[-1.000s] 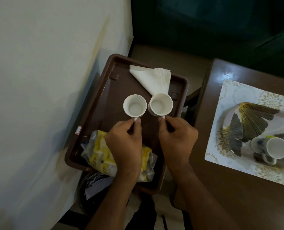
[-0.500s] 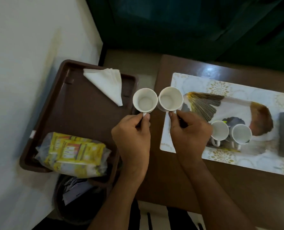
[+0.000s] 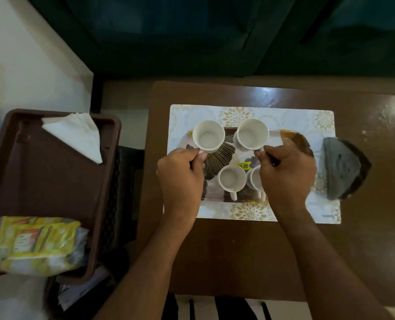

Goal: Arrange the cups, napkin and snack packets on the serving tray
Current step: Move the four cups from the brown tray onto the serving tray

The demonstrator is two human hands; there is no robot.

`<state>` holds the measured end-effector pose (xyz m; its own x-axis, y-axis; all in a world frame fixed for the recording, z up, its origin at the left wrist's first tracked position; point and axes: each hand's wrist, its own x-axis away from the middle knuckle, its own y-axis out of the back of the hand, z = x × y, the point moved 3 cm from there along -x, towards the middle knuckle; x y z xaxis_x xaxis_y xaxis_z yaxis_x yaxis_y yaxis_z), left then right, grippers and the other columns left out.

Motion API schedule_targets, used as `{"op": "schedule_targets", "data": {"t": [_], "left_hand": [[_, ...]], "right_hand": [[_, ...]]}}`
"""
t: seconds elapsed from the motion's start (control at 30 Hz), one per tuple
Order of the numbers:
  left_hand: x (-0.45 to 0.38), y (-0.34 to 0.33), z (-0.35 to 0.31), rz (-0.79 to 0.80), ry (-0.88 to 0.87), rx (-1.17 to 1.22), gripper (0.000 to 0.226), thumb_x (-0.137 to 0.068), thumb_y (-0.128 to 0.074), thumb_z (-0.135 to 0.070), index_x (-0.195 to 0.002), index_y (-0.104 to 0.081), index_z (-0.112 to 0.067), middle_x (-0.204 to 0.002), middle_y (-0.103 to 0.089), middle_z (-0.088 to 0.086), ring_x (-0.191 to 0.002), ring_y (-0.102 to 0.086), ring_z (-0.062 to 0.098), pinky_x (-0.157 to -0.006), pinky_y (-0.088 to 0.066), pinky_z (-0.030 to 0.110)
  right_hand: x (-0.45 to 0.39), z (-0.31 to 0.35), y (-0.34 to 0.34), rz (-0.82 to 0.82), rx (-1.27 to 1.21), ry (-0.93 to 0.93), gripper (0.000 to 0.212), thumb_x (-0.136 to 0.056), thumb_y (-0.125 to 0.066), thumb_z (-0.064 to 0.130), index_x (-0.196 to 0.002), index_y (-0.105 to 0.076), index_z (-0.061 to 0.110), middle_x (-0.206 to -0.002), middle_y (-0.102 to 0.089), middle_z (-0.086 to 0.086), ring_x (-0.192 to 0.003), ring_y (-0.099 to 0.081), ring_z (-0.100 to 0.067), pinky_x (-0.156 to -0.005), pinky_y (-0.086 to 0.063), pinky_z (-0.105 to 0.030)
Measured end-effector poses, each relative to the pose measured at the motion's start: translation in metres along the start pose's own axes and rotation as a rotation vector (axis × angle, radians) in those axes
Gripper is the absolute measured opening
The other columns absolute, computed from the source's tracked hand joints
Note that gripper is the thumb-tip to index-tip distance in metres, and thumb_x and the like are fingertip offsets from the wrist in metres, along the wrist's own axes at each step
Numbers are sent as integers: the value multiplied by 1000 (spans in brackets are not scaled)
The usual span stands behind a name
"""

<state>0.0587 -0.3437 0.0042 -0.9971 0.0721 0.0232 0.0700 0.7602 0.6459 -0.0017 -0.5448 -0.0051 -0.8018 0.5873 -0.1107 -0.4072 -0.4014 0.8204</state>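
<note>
**Two cups carried from brown tray to serving tray**

Head view: the left hand and right hand each pinch a cup handle; left cup and right cup have moved from the brown tray over the serving tray, beyond two standing cups. Napkin and snack packets remain behind.

Two cups in hands

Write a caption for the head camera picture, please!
Left hand and right hand hold two white ceramic cups over the patterned serving tray.
</note>
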Motion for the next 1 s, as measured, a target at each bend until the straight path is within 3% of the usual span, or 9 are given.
{"op": "schedule_targets", "data": {"t": [0.1, 0.3, 0.53, 0.7, 0.83, 0.9, 1.0], "left_hand": [[-7, -17, -3, 47, -8, -27, 14, -96, -74, -13, -95, -83, -3, -83, -79, 12, -75, -76, 24, -72, -62, 46], [-13, -42, -3, 122, 10, -55, 14, -96, -74, -13, -96, -83, -3, -86, -80, 12, -80, -77, 26, -74, -62, 46], [-20, -56, -2, 154, 15, -104, 14, -95, -75, -11, -88, -83, -2, -77, -77, 12, -76, -74, 25, -74, -59, 45], [-25, -60, 2, 197, 41, -148, 18, -96, -73, -13, -86, -82, 0, -75, -75, 14, -73, -72, 29, -72, -57, 48], [-28, -58, 1, 189, 33, -180, 15, -96, -73, -12, -88, -82, -4, -75, -74, 11, -69, -66, 23, -68, -56, 47], [-28, -56, -3, 191, 33, -189, 10, -94, -76, -13, -90, -83, -8, -75, -75, 8, -67, -63, 18, -66, -56, 45], [-26, -52, -6, 168, 78, -212, 15, -87, -84, -20, -98, -81, -10, -81, -76, 6, -70, -67, 20, -67, -58, 44]], "right_hand": [[-13, -21, 0, 56, 11, -13, 13, -85, -80, 20, -74, -80, 13, -55, -57, 1, -51, -46, -17, -49, -25, -24], [-28, -48, -5, 139, 16, 1, 12, -88, -77, 20, -82, -83, 12, -65, -72, -10, -56, -60, -26, -57, -49, -39], [-34, -60, -12, 203, 8, -2, 14, -89, -78, 19, -78, -81, 9, -63, -69, -10, -58, -57, -25, -55, -44, -36], [-35, -61, -16, 239, -8, -9, 13, -89, -78, 19, -83, -82, 8, -65, -71, -12, -59, -59, -28, -57, -49, -41], [-38, -62, -16, 261, -10, -8, 16, -88, -78, 19, -77, -79, 6, -65, -68, -11, -61, -58, -28, -58, -47, -40], [-40, -61, -15, 299, -23, -29, 12, -88, -80, 19, -89, -82, 8, -78, -75, -12, -70, -66, -28, -67, -53, -40], [-43, -59, -11, 325, 4, -94, 39, -82, -86, 21, -120, -77, 12, -106, -79, -8, -81, -72, -19, -82, -57, -32]]}}
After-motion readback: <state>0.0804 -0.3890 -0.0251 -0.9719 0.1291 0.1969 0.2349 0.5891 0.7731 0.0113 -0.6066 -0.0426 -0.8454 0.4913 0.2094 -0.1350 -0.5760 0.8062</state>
